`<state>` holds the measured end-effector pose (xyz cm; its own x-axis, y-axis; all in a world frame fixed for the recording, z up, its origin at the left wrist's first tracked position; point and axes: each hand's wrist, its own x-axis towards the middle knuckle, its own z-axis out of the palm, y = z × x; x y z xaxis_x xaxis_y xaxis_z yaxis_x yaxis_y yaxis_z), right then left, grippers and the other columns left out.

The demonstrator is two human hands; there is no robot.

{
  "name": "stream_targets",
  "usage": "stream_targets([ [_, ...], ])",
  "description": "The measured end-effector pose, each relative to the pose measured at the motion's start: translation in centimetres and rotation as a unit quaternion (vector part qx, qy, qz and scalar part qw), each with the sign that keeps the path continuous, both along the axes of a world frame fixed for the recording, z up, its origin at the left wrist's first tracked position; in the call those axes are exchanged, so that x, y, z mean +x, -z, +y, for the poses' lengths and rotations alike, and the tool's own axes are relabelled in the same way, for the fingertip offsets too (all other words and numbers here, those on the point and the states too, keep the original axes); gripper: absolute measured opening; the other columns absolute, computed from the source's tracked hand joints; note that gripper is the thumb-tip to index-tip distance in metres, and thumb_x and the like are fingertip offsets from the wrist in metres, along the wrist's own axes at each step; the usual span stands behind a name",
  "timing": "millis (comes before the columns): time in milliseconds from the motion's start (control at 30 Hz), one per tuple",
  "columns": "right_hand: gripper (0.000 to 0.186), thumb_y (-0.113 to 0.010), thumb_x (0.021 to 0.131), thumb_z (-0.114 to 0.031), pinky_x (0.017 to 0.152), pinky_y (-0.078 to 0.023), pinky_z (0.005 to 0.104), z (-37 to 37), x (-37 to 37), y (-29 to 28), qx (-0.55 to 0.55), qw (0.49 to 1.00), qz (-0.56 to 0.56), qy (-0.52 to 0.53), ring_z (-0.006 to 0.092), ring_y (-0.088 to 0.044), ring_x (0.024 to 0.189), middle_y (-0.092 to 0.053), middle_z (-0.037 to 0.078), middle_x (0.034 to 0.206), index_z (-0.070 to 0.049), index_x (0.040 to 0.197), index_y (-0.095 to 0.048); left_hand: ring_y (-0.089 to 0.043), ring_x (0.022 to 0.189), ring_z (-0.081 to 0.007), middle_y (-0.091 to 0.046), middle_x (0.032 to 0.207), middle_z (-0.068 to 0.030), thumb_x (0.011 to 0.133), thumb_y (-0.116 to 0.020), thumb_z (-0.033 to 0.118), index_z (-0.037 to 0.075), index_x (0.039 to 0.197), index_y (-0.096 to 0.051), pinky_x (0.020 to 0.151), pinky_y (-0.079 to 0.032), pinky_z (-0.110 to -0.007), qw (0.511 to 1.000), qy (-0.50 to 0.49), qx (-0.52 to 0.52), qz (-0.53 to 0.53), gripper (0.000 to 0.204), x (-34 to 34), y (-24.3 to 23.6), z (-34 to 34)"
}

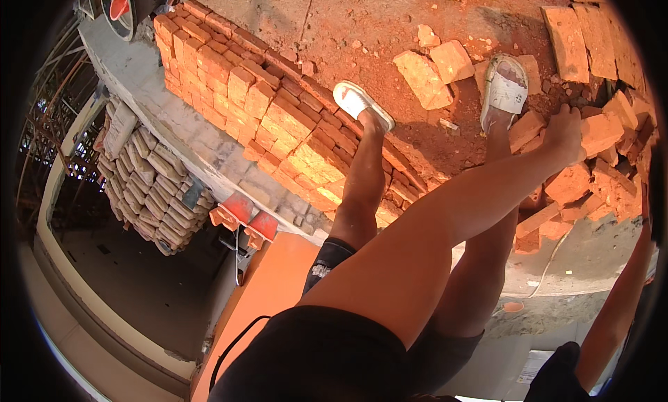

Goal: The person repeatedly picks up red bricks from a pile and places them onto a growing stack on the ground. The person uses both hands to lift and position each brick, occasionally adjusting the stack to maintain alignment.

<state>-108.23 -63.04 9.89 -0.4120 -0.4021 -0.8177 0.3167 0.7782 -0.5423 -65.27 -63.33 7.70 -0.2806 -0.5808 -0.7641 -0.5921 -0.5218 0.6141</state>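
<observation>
My left arm stretches across to the right, and my left hand [563, 135] is closed on the end of an orange brick [602, 133]. That brick lies against a jumbled pile of loose bricks [569, 183]. My right forearm rises along the right rim. Only a darkened part of my right hand [648, 200] shows there, beside the pile, and its fingers cannot be made out. A long stack of bricks [240, 85], laid in close rows, runs diagonally from the upper left to the middle.
My feet, in white slippers [506, 89], stand between stack and pile on dusty ground. Loose bricks [423, 79] lie between them. More bricks [565, 44] sit upper right. Filled sacks [153, 186] are piled beyond the ledge [132, 89] at left. A red pan [120, 2] is upper left.
</observation>
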Motion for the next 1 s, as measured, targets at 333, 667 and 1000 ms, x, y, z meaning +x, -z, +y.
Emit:
stream_targets([
  [333,0.051,-0.068,0.091,-0.023,0.112,-0.043,0.0428,1.7,27.1,-8.8,0.023,0.995,-0.014,-0.1,0.0238,-0.055,0.127,-0.056,0.007,0.138,-0.004,0.137,-0.055,-0.066,0.09,-0.0158,-0.07,0.1,-0.0112,0.078,-0.09,0.02,-0.003,0.106,-0.058,0.079,-0.054,-0.031,0.867,-0.495,0.036,-0.037,0.048,45.4,-12.9,8.1],
  [667,0.064,-0.065,0.081,-0.01,0.089,-0.055,0.0363,1.0,74.4,-12.7,0.168,0.932,-0.17,-0.272,0.0207,-0.063,0.106,-0.064,0.006,0.114,-0.004,0.143,-0.051,-0.066,0.116,-0.016,-0.073,0.119,-0.0042,0.092,-0.078,0.022,0.009,0.119,-0.06,0.096,-0.047,-0.028,0.705,-0.707,-0.011,-0.056,0.035,85.0,-17.0,27.3],
  [1000,0.067,-0.059,0.082,-0.001,0.08,-0.049,0.0277,2.0,90.4,-17.8,0.15,0.869,-0.201,-0.426,0.0145,-0.059,0.087,-0.063,0.004,0.098,-0.002,0.147,-0.046,-0.043,0.14,-0.0419,-0.042,0.153,-0.0251,0.074,-0.081,0.067,-0.004,0.152,-0.036,0.106,-0.047,-0.055,0.725,-0.41,0.08,-0.548,0.115,96.8,-9.0,39.5],
])
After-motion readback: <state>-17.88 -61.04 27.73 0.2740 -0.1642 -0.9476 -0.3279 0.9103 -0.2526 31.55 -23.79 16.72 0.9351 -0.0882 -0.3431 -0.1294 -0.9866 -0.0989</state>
